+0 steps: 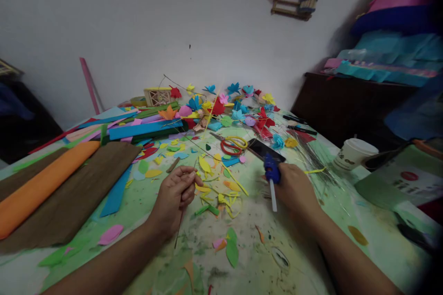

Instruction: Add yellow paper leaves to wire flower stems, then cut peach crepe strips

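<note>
Between the closed fingers of my left hand [176,191] is a thin brown wire stem [179,228], its lower end pointing down toward the table. My right hand [297,186] is wrapped round a blue glue gun [272,168], with a white glue stick [273,198] poking out of its back toward me. Just beyond the glue gun lies a dark phone [263,148]. Scissors with red and yellow handles [232,146] rest to the left of the phone. Yellow paper scraps [226,203] and green paper leaves [231,251] are scattered between my hands.
Colourful paper flowers [218,107] are heaped at the back against the wall. Rolls of brown and orange crepe paper [51,177] lie on the left. To the right are loose thin wires [313,159], a white lidded cup [355,153] and a green bag [394,177].
</note>
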`<state>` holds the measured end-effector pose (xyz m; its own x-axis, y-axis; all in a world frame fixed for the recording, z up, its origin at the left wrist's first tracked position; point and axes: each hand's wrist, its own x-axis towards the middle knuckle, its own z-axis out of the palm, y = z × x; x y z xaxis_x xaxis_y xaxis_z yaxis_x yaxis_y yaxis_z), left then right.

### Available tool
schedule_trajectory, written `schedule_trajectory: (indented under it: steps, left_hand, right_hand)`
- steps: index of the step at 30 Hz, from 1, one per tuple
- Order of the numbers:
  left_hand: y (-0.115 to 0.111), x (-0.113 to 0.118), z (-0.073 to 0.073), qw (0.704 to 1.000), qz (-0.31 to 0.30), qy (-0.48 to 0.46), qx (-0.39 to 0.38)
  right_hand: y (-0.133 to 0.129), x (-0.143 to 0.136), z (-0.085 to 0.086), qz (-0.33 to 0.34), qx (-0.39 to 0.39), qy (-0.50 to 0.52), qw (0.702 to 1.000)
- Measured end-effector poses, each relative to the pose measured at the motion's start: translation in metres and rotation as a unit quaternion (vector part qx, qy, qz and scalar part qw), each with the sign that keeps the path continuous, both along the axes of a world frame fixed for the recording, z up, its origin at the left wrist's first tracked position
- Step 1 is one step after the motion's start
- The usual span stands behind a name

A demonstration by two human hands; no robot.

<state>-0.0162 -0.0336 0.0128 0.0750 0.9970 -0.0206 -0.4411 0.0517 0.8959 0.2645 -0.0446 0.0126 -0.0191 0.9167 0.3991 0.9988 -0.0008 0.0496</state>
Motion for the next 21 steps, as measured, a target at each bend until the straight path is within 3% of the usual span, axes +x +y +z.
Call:
schedule_trajectory:
  steps: [6, 9, 12, 14, 17, 21]
  left_hand:
    - [0.004, -0.005, 0.003, 1.000, 0.012, -0.027, 0.009]
    - [0.004, -0.005, 0.005, 0.999, 0.008, -0.034, 0.008]
    - [0.003, -0.006, 0.007, 0.999, 0.007, -0.038, 0.011]
    - [0.002, -0.007, 0.009, 0.999, 0.005, -0.040, 0.017]
    - [0.001, -0.007, 0.010, 0.999, 0.000, -0.036, 0.026]
    - [0.001, -0.008, 0.009, 0.999, 0.001, -0.028, 0.043]
  right_hand:
    - [-0.001, 0.060, -0.009, -0.107, -0.091, -0.088, 0.986]
    - [-0.002, 0.076, -0.007, -0.094, -0.142, -0.083, 0.982]
    - [-0.004, 0.078, 0.012, -0.059, -0.193, -0.107, 0.974]
    - [-0.003, 0.063, 0.029, -0.048, -0.200, -0.127, 0.970]
    - [0.006, 0.012, 0.046, 0.012, -0.151, -0.084, 0.985]
    - [0.027, -0.074, 0.030, 0.132, -0.178, 0.034, 0.975]
